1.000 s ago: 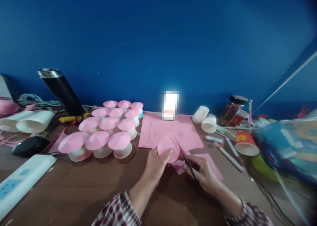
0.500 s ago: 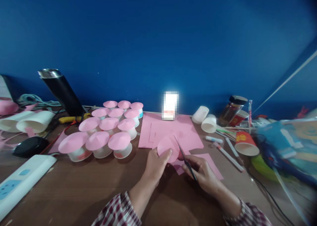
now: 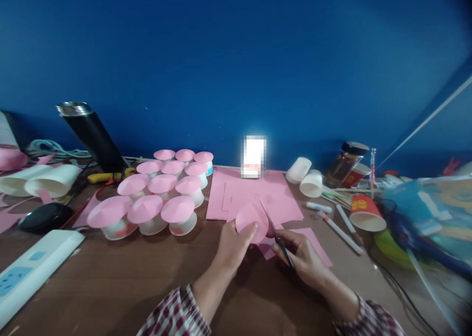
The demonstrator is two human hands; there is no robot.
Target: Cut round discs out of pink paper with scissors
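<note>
Between thumb and fingers, my left hand [image 3: 236,245] grips a round pink paper disc [image 3: 251,219] a little above the table. My right hand [image 3: 298,255] is closed around a pair of dark scissors [image 3: 280,245], whose blades point up and away along the disc's right edge. I cannot tell whether the blades touch the paper. Behind both hands lies a stack of pink paper sheets [image 3: 287,193]. A cut piece of pink paper [image 3: 313,242] rests on the table by my right hand.
Several paper cups topped with pink cones [image 3: 145,209] stand in rows at left. Further left are a black thermos [image 3: 98,139] and a white power strip [image 3: 40,272]. White cups [image 3: 311,183], a marker [image 3: 319,208], a red cup [image 3: 367,213] and a jar [image 3: 342,164] sit at right.
The disc and my left hand have shifted very slightly to the right. My right hand and the scissors have barely moved.
</note>
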